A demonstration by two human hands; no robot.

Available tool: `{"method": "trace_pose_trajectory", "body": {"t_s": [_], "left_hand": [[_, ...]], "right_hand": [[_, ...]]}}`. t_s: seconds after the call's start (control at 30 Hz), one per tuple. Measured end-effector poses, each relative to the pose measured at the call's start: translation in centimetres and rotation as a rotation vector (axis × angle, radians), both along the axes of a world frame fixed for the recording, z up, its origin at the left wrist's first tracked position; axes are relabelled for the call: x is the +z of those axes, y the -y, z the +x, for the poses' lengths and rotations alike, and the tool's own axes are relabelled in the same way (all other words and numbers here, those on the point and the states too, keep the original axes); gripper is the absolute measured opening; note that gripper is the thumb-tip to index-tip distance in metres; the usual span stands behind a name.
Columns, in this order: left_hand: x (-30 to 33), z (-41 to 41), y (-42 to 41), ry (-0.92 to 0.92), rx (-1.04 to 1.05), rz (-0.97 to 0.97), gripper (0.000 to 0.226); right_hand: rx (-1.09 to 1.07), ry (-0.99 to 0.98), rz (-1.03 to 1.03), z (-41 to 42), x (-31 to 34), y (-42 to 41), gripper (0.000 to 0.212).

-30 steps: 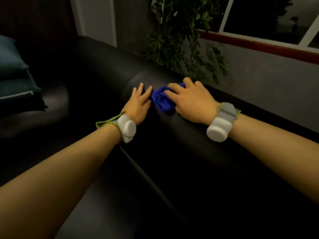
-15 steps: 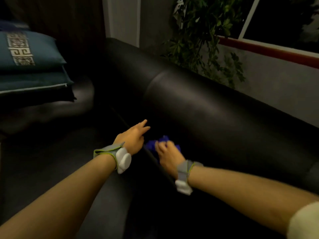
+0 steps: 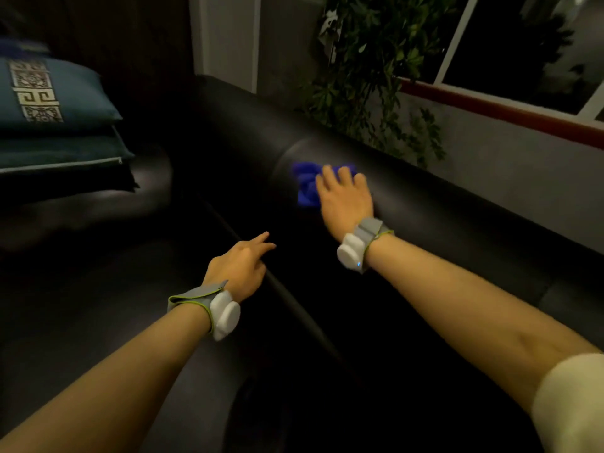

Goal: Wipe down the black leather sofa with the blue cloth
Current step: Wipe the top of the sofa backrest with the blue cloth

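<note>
**Desk:** What does the frame show?

**Operator:** From my remote feed: the right hand lies flat on the bunched blue cloth, pressing it to the rounded top of the sofa backrest, just right of centre frame. The fingers lie straight and close together over the cloth, palm down; I see no pinch. Most of the cloth sticks out to the left of the hand.

**Desk:** And the other hand?

**Operator:** The left hand sits lower, centre frame, near the seam where the backrest meets the seat. Its fingers are loosely extended, one pointing up and right; it holds nothing. I can't tell whether it touches the leather.

**Desk:** What does the next move turn on?

**Operator:** I'd say the backrest's long axis, which runs from upper left to lower right of frame. The cloth is already under the right hand, so that hand is the nearer one by far. I judge a stroke along that axis is what's called for, with unwiped leather stretching either way.
</note>
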State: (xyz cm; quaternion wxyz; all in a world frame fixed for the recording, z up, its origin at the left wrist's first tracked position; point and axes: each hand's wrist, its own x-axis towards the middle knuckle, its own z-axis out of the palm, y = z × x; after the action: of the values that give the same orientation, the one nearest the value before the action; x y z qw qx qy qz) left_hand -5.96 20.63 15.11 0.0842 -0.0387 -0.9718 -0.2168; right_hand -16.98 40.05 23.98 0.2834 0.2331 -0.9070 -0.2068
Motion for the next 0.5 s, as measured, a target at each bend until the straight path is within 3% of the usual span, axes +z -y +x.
{"method": "trace_pose_trajectory", "body": {"t_s": [0.07,0.17,0.33,0.4,0.5], "left_hand": [[0.7,0.3,0.2,0.003,0.018,-0.018,0.055],[1.2,0.8,0.8,0.008,0.063,-0.031,0.056],[0.5,2.1,1.4,0.037,0.084,-0.021,0.054],[-0.1,2.6,1.6,0.051,0.095,-0.067,0.052],[-0.4,2.8,1.5,0.071,0.1,-0.102,0.052]], "right_hand": [[-0.063,-0.047,-0.043,-0.2,-0.1,-0.1,0.047],[0.031,-0.042,0.121,1.6,-4.9,0.8,0.051],[0.152,0.319,0.46,7.8,-16.5,-1.2,0.049],[0.137,0.35,0.523,8.4,-17.0,-2.1,0.048],[0.116,0.234,0.408,8.0,-13.3,-2.6,0.045]]}}
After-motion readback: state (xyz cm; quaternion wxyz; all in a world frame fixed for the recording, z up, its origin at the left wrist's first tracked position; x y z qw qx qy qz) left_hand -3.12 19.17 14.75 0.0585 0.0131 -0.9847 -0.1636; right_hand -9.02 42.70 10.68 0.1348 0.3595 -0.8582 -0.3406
